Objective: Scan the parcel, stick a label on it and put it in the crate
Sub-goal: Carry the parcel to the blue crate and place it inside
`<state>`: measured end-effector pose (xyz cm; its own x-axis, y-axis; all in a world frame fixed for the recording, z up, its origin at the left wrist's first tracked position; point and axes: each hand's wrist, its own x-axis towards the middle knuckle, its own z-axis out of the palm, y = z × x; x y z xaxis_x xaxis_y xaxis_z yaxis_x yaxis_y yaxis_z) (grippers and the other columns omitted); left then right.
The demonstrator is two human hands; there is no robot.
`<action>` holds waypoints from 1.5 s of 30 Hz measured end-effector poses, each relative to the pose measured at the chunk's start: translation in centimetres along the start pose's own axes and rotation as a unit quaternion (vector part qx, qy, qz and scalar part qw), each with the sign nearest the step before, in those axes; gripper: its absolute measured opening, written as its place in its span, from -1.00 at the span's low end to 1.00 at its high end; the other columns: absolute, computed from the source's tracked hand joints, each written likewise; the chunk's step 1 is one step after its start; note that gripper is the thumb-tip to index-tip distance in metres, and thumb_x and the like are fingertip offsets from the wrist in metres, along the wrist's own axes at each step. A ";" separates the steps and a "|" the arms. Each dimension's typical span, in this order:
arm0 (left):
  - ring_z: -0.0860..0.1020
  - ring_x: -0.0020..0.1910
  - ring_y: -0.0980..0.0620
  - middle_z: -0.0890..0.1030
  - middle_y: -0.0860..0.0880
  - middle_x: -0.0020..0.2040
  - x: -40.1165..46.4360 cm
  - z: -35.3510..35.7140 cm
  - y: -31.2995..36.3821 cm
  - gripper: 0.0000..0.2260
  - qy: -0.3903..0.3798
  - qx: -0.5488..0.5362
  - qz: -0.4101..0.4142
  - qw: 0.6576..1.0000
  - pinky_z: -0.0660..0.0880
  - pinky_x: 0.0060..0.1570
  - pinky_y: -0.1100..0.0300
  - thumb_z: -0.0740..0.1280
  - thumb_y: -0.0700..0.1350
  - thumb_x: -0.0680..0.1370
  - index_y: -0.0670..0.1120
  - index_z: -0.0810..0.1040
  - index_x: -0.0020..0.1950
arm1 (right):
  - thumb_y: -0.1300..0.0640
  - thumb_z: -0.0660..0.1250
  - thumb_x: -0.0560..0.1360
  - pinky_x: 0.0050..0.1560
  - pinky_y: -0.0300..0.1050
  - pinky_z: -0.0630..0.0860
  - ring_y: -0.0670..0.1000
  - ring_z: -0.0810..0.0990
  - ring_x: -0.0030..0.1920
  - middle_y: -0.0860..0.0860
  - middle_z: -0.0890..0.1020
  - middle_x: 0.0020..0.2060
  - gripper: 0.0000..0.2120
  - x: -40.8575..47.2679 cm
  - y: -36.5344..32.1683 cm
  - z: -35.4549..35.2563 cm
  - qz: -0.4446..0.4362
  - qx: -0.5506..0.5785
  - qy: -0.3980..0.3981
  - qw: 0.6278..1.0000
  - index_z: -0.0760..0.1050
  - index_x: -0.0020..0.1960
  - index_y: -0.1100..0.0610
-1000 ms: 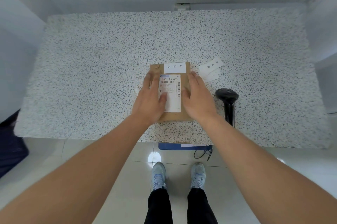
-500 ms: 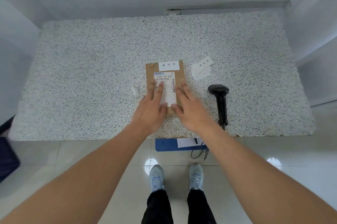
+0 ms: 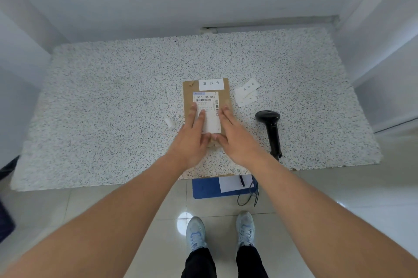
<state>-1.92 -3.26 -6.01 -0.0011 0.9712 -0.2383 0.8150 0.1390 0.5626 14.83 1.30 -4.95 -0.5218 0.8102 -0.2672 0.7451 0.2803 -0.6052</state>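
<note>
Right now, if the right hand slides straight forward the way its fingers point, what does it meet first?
The right hand lies flat on the brown parcel, fingers pointing up-left. It would probably first cross the shipping label beside its fingertips, then the small white label at the parcel's far edge.

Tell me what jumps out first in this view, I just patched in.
Both hands, left and right, lie flat on a brown parcel mid-table, over its white shipping label. A black scanner lies right of it, and loose labels sit near its top right corner.
</note>
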 end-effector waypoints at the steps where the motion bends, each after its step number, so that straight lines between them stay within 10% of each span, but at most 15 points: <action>1: 0.03 0.66 -0.20 -0.24 -0.06 0.69 0.0 -0.6 0.3 -0.36 0.005 0.002 0.007 1.000 0.22 0.56 -0.14 0.19 -0.06 0.70 -0.14 -0.05 0.68 | 0.01 0.25 0.69 0.61 0.04 0.12 0.10 0.11 0.64 -0.01 -0.11 0.69 -0.28 -0.1 -0.5 -0.5 -0.005 -0.011 0.008 1.000 -0.06 0.69 0.16; 10: 0.12 0.64 -0.15 -0.19 -0.01 0.70 -1.3 -9.5 5.2 -0.35 0.066 0.033 0.077 0.994 0.33 0.49 -0.11 0.23 -0.04 0.69 -0.16 -0.01 0.68 | 0.02 0.27 0.68 0.46 0.24 0.37 0.29 0.35 0.51 0.03 -0.02 0.69 -0.33 -1.6 -6.4 -6.6 -0.023 -0.042 0.113 0.992 0.05 0.66 0.20; 25: 0.16 0.63 -0.15 -0.14 -0.05 0.70 -8.7 -24.4 18.5 -0.35 0.201 0.067 0.187 0.959 0.34 0.47 -0.07 0.27 -0.06 0.67 -0.19 0.03 0.66 | 0.09 0.26 0.69 0.57 0.15 0.24 0.12 0.08 0.65 0.01 -0.05 0.69 -0.35 -10.6 -17.9 -21.4 -0.102 -0.076 0.264 0.956 0.05 0.67 0.19; 45: 0.15 0.63 -0.15 -0.05 -0.01 0.70 -29.4 -29.4 28.7 -0.25 0.406 0.120 0.095 0.901 0.29 0.53 -0.14 0.39 -0.01 0.61 -0.16 0.06 0.68 | 0.22 0.29 0.66 0.57 0.20 0.25 0.11 0.07 0.66 0.11 0.07 0.67 -0.39 -25.8 -26.5 -28.0 -0.362 -0.059 0.288 0.884 0.15 0.65 0.22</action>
<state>4.45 -22.09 40.39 -0.1914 0.8085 0.5565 0.9472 0.0034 0.3208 20.14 -12.61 38.94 -0.6067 0.5143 0.6061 0.3584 0.8576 -0.3689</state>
